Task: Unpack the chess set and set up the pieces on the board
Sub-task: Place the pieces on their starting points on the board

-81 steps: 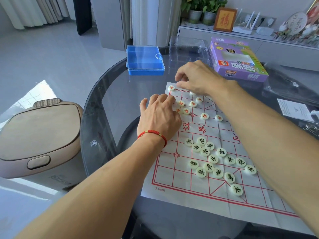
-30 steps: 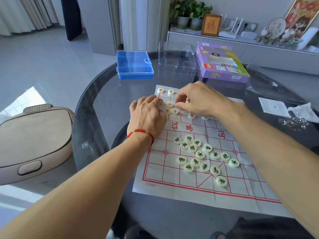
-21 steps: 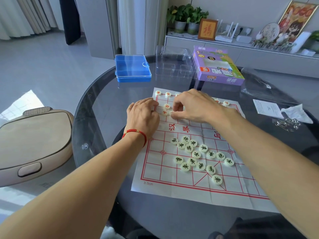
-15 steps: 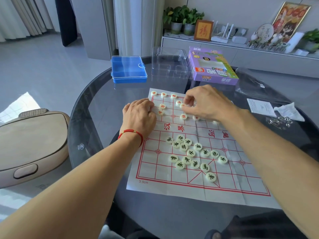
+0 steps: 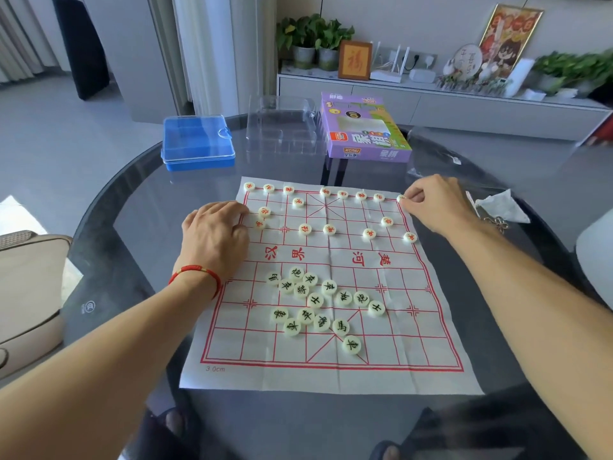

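Observation:
A white cloth chess board (image 5: 391, 346) with red lines lies on the round glass table. Red-lettered discs (image 5: 342, 194) stand spread along its far rows. Several black-lettered discs (image 5: 315, 300) lie bunched near the middle of the near half. My right hand (image 5: 431, 200) pinches a red-lettered disc (image 5: 401, 198) at the board's far right corner. My left hand (image 5: 215, 234), with a red string on its wrist, rests palm down on the board's left edge, its fingers beside a red disc (image 5: 259, 223).
A blue plastic case (image 5: 198, 142), a clear plastic tray (image 5: 282, 126) and the purple game box (image 5: 363, 127) stand at the table's far side. Crumpled paper (image 5: 501, 207) and a metal chain (image 5: 496, 222) lie at right. A beige bin (image 5: 26, 293) stands left of the table.
My right hand has moved from the board's far middle to its far right corner with a red disc. The red discs now stand spread along the far rows. My left hand stayed put.

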Demonstrator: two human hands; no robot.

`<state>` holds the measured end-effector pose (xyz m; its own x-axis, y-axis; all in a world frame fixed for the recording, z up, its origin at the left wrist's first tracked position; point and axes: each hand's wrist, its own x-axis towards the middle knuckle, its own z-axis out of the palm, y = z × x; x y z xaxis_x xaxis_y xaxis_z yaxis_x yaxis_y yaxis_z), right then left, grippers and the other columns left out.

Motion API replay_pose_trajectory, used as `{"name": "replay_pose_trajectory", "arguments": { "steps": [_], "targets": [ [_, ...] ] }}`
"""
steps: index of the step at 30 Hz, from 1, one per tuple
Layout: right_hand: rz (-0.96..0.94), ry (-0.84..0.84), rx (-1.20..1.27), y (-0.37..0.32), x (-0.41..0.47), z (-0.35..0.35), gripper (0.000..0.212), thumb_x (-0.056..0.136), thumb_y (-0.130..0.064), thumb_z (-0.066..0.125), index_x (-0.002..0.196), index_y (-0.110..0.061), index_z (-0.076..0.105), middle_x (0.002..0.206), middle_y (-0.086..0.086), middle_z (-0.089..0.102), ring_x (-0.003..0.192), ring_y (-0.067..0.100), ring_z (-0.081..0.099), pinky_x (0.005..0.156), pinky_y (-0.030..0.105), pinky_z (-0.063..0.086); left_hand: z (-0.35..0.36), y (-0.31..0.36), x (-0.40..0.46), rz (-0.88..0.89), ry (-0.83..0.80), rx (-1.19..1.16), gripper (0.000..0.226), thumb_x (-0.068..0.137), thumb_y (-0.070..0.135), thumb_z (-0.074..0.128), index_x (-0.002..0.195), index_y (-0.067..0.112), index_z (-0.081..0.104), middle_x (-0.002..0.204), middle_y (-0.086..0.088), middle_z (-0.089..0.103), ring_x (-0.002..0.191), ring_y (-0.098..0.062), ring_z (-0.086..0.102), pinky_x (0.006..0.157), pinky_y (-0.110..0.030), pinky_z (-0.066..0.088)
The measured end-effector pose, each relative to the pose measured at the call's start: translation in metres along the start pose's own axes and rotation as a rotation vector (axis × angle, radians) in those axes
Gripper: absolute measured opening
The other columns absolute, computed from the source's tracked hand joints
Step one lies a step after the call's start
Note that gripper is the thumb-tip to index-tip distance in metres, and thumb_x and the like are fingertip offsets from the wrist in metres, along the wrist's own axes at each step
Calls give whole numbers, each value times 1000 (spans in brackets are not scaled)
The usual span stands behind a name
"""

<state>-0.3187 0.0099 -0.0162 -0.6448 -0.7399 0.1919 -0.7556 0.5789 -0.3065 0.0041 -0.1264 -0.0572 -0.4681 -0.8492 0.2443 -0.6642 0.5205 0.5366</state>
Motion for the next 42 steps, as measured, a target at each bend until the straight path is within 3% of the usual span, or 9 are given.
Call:
{"name": "replay_pose_trajectory", "arguments": {
  "steps": [13,20,27,34,38,42],
  "targets": [
    [-45,-17,-33,5,9,10,20,96,-30,70,99,-12,76,97,9,75,88,28,68,76,39,59,-3,6,-3,-21,-10,-4,47,85,28,34,117,23,68,134,-2,63,127,-27,50,114,-52,32],
    [-159,111,38,-2,-9,9,13,96,-25,67,101,-16,74,96,4,74,86,22,66,74,35,55,-1,5,-3,-37,-2,-17,37,93,18,41,119,24,67,135,-2,62,128,-27,49,115,-52,30],
    [-461,-34,71,-74,-27,16,13,93,-32,68,98,-22,74,91,-8,68,78,14,59,74,33,52,-1,7,-2,-82,-4,-25,39,96,11,44,128,22,62,137,-5,60,129,-29,49,115,-49,31],
    [-488,-118,-6,-136,-18,27,15,94,-28,69,107,-21,73,104,-1,73,96,23,67,86,40,56,-1,5,-1,-69,-3,-25,37,95,12,45,127,20,62,137,-4,60,129,-26,48,116,-46,26],
    [-590,-175,27,-157,-23,31,15,94,-27,69,108,-22,74,99,-4,72,92,19,65,83,39,56,-1,6,0,-63,8,-17,39,94,10,45,128,19,62,137,-4,60,128,-26,49,115,-45,24],
    [-658,-217,-13,-173,-26,39,24,96,-34,69,119,-25,70,107,-5,68,101,19,62,78,32,45,0,6,-1,-55,18,-18,38,94,11,45,127,18,62,135,-5,61,126,-27,51,115,-45,26]
  ]
}}
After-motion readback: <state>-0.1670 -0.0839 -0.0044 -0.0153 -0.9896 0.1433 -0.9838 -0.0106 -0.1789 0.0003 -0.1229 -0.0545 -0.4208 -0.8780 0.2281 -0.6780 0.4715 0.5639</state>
